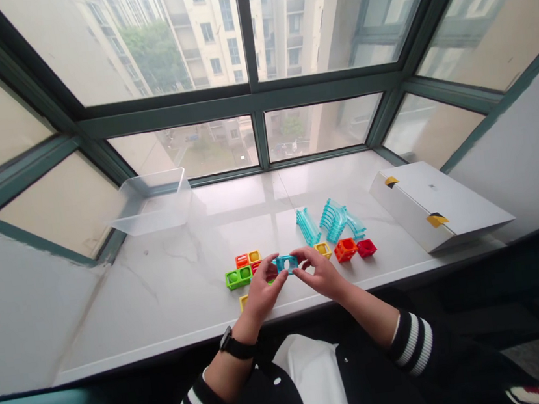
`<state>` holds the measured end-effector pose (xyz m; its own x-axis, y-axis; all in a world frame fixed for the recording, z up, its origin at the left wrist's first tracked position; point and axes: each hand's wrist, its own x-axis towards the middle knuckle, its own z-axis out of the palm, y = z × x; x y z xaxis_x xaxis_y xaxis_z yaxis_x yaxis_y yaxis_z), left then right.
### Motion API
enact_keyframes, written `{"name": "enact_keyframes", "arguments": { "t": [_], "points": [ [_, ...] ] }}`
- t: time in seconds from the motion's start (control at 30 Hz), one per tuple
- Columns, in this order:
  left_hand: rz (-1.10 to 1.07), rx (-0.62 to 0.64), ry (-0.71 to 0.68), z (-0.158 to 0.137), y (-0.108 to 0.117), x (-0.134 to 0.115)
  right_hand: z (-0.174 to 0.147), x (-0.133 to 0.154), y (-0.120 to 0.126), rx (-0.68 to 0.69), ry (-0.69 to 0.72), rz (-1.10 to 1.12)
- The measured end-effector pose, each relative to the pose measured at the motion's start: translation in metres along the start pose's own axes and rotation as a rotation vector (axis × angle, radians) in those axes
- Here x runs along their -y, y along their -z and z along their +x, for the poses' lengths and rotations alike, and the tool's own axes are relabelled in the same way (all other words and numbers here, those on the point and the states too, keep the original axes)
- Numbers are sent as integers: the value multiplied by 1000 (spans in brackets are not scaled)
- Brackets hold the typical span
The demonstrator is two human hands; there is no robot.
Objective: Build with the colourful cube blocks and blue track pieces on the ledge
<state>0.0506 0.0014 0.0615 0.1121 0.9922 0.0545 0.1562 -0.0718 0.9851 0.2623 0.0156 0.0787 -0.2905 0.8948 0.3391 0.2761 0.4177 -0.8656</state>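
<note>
Between my two hands is a blue toy block (287, 264) with a round opening in its face. My left hand (264, 289) pinches its left side, and my right hand (318, 274) grips the right side with thumb and fingers. Close to my left hand lie a green block pair (238, 277), an orange block (242, 260) and yellow blocks (254, 256), partly covered by the hand. Just beyond my right hand stand a yellow block (323, 250), an orange-red block (345, 249) and a red block (366, 248).
Translucent blue track pieces (334, 220) lie behind the blocks on the white marble sill (164, 306). A clear plastic bin (152, 206) stands at the back left. At the right is a white box (441, 200) with yellow-black tabs. Windows border the back and sides.
</note>
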Motion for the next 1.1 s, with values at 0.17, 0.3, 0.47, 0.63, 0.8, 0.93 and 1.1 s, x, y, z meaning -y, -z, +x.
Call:
{"name": "enact_keyframes", "arguments": {
  "t": [0.17,0.3,0.47,0.63,0.8,0.93,1.1],
  "points": [
    [-263,-5,80,4,-5,1,-3,4,-6,-28,101,-47],
    [-358,19,108,5,-10,-7,-3,6,-14,-108,96,-109],
    [-332,28,83,5,-14,-13,-3,5,-16,-160,112,-157],
    [-273,50,56,5,-21,-11,-5,1,-8,-145,128,-233],
    [-250,84,42,11,-35,-16,-7,0,2,-176,143,-281],
    [-243,166,-21,15,-41,-24,-11,0,20,-201,139,-303],
    [-176,161,-35,16,-32,-21,-32,-3,61,-290,117,-359]
  ]
}}
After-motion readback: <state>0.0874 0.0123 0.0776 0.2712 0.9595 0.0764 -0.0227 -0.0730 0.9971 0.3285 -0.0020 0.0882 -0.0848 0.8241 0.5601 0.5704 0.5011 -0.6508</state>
